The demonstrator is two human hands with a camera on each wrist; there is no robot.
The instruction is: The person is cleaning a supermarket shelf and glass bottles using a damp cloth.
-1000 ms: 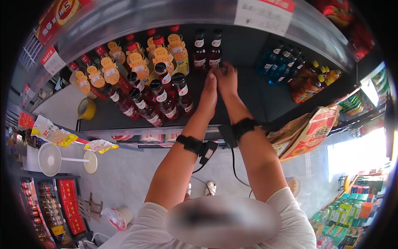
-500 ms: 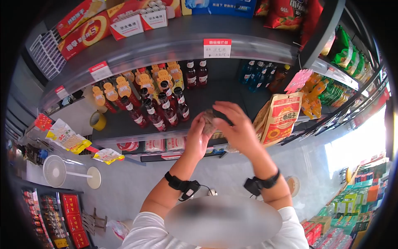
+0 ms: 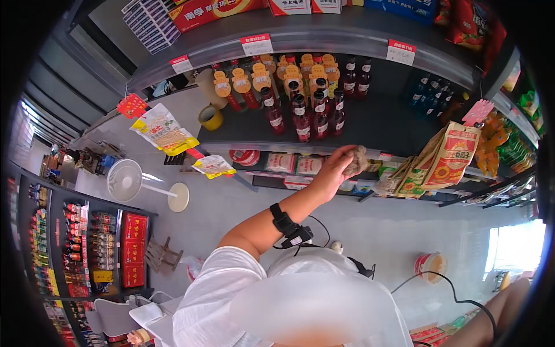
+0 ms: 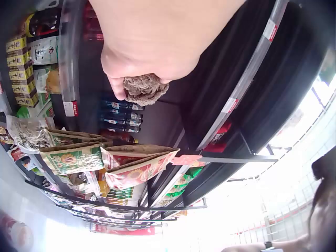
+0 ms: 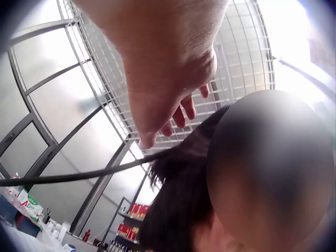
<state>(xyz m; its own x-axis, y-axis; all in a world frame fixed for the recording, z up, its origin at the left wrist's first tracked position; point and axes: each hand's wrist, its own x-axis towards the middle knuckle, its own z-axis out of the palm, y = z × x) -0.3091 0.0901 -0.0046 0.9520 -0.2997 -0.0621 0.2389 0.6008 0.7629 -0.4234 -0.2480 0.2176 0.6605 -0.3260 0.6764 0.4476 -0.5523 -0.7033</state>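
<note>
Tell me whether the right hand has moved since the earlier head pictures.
Yes. The right hand has moved away from the drinks shelf: the head view showed it there earlier; now it is out of that view.

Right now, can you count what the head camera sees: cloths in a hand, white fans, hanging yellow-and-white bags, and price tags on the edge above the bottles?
Cloth in left hand: 1
White fan: 1
Hanging bags: 2
Price tags: 3
Total: 7
</note>
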